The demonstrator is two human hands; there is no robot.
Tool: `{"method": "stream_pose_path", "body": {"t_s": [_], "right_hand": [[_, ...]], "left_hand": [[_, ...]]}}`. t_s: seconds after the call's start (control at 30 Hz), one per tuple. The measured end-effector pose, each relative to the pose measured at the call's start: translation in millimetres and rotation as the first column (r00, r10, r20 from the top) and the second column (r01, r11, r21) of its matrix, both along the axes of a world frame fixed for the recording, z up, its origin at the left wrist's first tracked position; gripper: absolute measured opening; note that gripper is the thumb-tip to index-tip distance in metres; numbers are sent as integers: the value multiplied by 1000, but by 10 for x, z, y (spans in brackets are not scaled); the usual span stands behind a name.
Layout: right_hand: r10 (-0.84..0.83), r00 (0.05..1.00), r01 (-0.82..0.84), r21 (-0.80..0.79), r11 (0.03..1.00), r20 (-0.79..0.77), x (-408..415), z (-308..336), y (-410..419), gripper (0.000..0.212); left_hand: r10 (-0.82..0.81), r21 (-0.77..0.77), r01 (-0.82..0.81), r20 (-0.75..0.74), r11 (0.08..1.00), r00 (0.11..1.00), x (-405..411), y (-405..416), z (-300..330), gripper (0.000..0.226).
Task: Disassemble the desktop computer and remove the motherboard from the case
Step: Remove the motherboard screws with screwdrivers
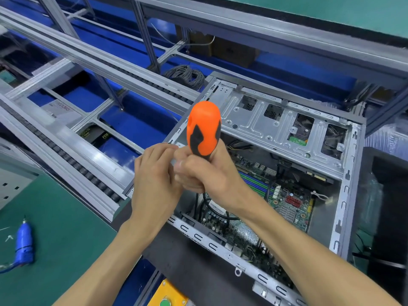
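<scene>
An open grey computer case (344, 195) lies on its side with the green motherboard (289, 208) inside it. My right hand (205, 173) grips the shaft end of an orange and black screwdriver (204, 129), whose handle points up towards me. My left hand (154, 173) is pressed against the right hand, its fingertips curled at the screwdriver's lower part; what they pinch is hidden. Both hands hover over the case's left end. A silver drive cage (276, 127) spans the far side of the case.
A blue electric tool (24, 244) with a cable lies on the green mat at the left. An aluminium roller conveyor frame (72, 138) runs diagonally behind the case. A coil of grey wire (185, 76) sits beyond it. A yellow box with a green button (165, 299) is at the bottom.
</scene>
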State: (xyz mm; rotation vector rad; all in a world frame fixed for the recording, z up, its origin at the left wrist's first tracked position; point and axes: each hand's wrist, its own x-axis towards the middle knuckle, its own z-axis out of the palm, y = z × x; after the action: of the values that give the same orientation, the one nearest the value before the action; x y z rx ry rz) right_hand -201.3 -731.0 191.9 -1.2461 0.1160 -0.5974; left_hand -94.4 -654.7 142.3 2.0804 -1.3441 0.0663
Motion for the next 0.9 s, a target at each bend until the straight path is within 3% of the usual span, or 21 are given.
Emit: {"method": "stream_pose_path", "body": {"t_s": [0.13,0.2,0.3,0.4,0.5,0.57,0.63,0.77,0.9], "right_hand": [[66,997,-67,-33,997,-41,-11,69,14,31],[46,997,-50,-61,997,-67,-21,92,49,31],[62,995,-68,-66,995,-82,-31,122,98,31],[51,994,-56,-52,997,-99,-44,142,111,34],[2,988,-7,-35,999,-156,-35,162,121,35],[-12,980,5,-36,999,-199,-29,189,145,33],[2,979,-5,-15,1000,-204,-36,223,179,22],[43,982,-50,-33,998,-182,-58,262,250,24],[55,988,-68,-90,994,-141,-56,266,332,24]], "left_hand": [[-31,51,32,-30,998,999,6,-5,65,49],[-35,47,47,-220,998,975,10,9,140,48],[-72,-145,-27,-636,989,769,65,42,502,42],[-374,-404,81,-727,911,577,120,10,1055,39],[-570,-457,363,-754,812,327,25,-54,1517,59],[-593,-379,527,-737,760,325,-116,-113,1670,59],[-585,-305,569,-700,764,411,-239,-162,1692,57],[-623,-454,456,-703,765,344,-373,-96,1556,59],[-648,-578,295,-650,761,398,-471,16,1508,61]]}}
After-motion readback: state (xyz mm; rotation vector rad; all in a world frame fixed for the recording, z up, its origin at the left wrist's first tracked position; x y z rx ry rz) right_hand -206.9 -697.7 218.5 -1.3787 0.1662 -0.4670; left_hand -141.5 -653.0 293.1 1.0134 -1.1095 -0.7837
